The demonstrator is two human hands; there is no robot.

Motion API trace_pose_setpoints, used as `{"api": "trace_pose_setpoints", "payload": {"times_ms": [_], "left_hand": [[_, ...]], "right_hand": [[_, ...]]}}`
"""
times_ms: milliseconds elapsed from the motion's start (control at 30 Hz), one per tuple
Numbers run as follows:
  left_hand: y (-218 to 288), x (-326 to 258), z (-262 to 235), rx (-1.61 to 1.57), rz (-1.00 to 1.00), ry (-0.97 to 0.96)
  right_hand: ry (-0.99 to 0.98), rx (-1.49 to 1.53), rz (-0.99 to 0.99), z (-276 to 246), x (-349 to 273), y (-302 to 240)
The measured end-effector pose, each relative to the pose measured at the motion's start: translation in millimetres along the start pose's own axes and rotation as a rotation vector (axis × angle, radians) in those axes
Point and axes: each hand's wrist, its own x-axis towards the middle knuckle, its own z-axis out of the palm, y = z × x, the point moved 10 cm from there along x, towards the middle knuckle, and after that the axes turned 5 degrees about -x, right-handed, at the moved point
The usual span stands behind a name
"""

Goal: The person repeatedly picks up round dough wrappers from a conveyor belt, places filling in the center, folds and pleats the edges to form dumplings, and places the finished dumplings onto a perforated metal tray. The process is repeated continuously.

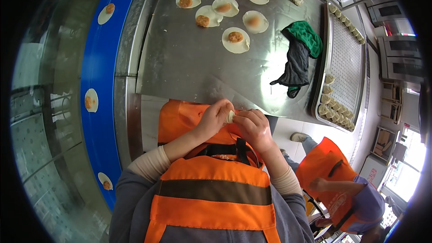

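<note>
Both your left hand (215, 117) and right hand (255, 127) pinch one pale dough piece (230, 117), partly hidden, in front of your orange apron (193, 209), near the edge of the tabletop (180, 65). Excess pressure could tear it; slack grips could drop it.

Crumpled cloth (298, 58) (green and grey) — a co-worker (327, 166) in orange.
</note>
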Motion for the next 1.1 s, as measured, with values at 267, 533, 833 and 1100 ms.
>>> {"api": "trace_pose_setpoints", "payload": {"times_ms": [267,533,833,1100], "left_hand": [[13,-2,11,-0.158,-0.092,-0.050],[16,3,4,0.058,0.094,-0.047],[0,8,4,0.316,0.130,-0.020],[11,26,31,-0.021,0.109,-0.055]], "right_hand": [[0.013,-0.007,-0.055,-5,0,-2],[-0.044,-0.010,-0.142,-7,6,-13],[-0.107,-0.002,-0.227,-7,-3,-11],[-0.014,-0.023,0.056,-42,-2,11]]}}
